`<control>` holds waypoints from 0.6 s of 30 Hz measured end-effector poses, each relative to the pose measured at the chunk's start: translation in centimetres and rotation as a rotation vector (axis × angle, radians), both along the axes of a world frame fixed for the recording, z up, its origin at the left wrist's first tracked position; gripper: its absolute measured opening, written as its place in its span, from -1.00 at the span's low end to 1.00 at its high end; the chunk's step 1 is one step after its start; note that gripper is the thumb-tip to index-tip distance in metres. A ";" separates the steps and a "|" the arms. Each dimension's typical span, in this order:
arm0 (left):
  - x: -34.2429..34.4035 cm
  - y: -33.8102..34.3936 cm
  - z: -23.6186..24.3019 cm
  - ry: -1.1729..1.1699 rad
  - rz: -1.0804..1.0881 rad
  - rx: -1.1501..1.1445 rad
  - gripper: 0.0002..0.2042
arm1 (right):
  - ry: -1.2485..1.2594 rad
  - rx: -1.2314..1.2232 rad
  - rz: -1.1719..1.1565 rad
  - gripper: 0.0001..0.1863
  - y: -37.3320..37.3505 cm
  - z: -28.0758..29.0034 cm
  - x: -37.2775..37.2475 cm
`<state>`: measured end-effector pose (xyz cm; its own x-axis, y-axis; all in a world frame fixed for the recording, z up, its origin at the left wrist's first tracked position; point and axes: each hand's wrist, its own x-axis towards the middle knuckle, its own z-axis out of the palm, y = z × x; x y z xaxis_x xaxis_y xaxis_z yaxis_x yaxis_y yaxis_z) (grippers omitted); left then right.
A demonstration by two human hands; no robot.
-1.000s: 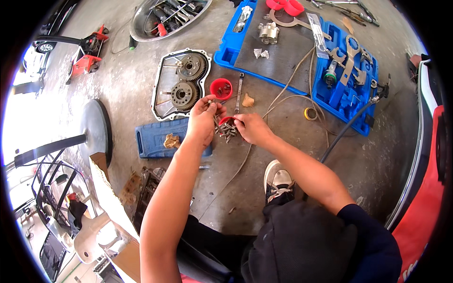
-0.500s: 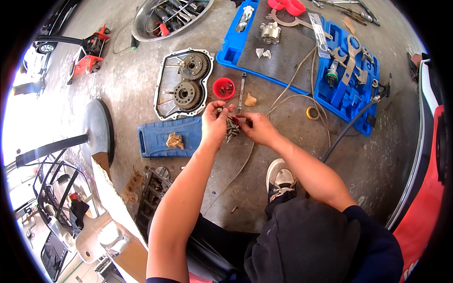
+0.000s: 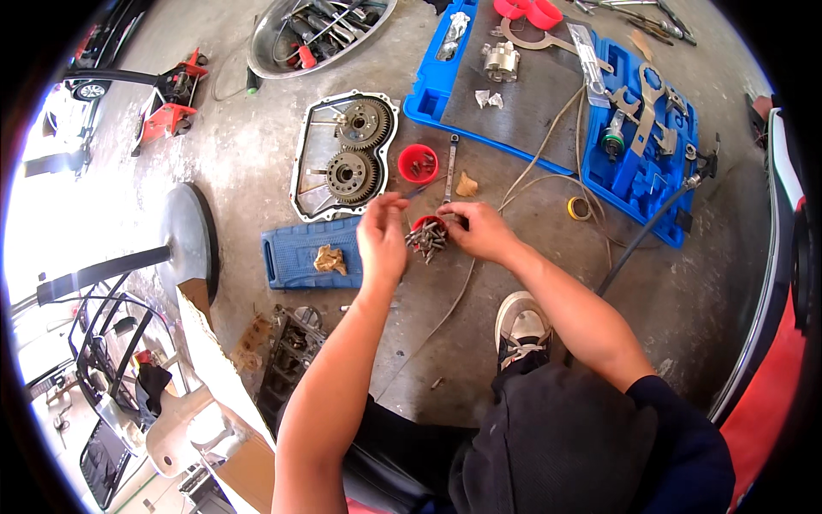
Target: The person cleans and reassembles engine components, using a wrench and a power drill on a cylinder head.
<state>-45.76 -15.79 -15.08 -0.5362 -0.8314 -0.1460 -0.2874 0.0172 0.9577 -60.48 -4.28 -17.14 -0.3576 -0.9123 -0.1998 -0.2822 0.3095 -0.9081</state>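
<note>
- Your right hand [image 3: 481, 231] pinches the rim of the red cup [image 3: 419, 223], crowded with bolts [image 3: 431, 243], over the scuffed concrete floor [image 3: 454, 360] in front of you.
- Your left hand [image 3: 383, 236] is curled near that cup; whether its fingers hold anything, I cannot tell.
- Beyond your hands stand a second red cup [image 3: 402, 164] and a gear housing [image 3: 318, 141].
- Farther off, you have a metal basin [image 3: 338, 68] and red floor jack [image 3: 169, 122] at left.

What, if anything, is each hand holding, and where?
Right hand: a round red cup of grey metal bolts, by its right side. Left hand: cannot tell; blurred.
</note>
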 end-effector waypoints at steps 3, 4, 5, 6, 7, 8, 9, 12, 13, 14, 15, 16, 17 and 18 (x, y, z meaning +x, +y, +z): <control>1.2 -3.1 -0.2 -0.509 -0.303 -0.620 -0.77 | 0.038 -0.010 -0.042 -0.73 -0.3 -0.6 0.3; 1.3 -3.4 0.1 -0.614 -0.509 -0.823 -0.75 | 0.037 -0.016 -0.033 -0.73 -0.2 -0.6 0.4; 1.0 -3.8 0.2 -0.620 -0.499 -0.825 -0.75 | 0.014 0.026 -0.046 -0.73 -0.1 -0.6 0.6; 0.6 -4.1 0.1 -0.649 -0.695 -0.964 -0.78 | -0.008 0.073 -0.055 -0.73 -0.1 -0.6 0.7; 0.2 -4.4 -0.1 -0.673 -0.895 -1.099 -0.79 | -0.007 0.072 -0.042 -0.73 -0.4 -0.8 0.8; -0.2 -4.7 -0.3 -0.723 -0.928 -1.166 -0.85 | 0.029 0.027 0.005 -0.73 -0.8 -1.0 1.0; -0.6 -4.9 -0.5 -0.724 -0.924 -1.159 -0.85 | 0.065 -0.011 0.046 -0.74 -1.1 -1.1 1.1; -2.1 -5.6 -0.5 -0.751 -1.042 -1.303 -0.90 | 0.033 0.039 0.157 -0.74 -1.6 -0.8 0.4; -2.1 -5.8 -0.1 -0.748 -1.042 -1.303 -0.90 | 0.035 0.041 0.156 -0.74 -1.5 -0.9 0.3; -2.0 -6.3 0.5 -0.740 -1.054 -1.292 -0.89 | 0.147 0.019 0.171 -0.74 -1.3 -1.2 0.3; -2.3 -6.4 1.4 -0.719 -1.072 -1.276 -0.88 | 0.259 0.011 0.182 -0.74 -0.7 -1.5 0.1; -2.3 -6.5 2.3 -0.794 -1.084 -1.262 -0.88 | 0.257 0.022 0.180 -0.74 -0.3 -1.3 0.3; -2.5 -6.1 3.1 -0.785 -1.091 -1.255 -0.88 | 0.254 0.043 0.121 -0.74 0.1 -1.1 0.5; -2.9 -5.5 4.5 -0.829 -1.040 -1.087 -0.87 | 0.261 0.057 0.061 -0.74 0.4 -0.6 0.2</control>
<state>-48.65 -21.34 -10.62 -0.9510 -0.1072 -0.2899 -0.1101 0.9939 -0.0063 -60.24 -3.86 -17.77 -0.3487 -0.9235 -0.1596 -0.5243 0.3334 -0.7835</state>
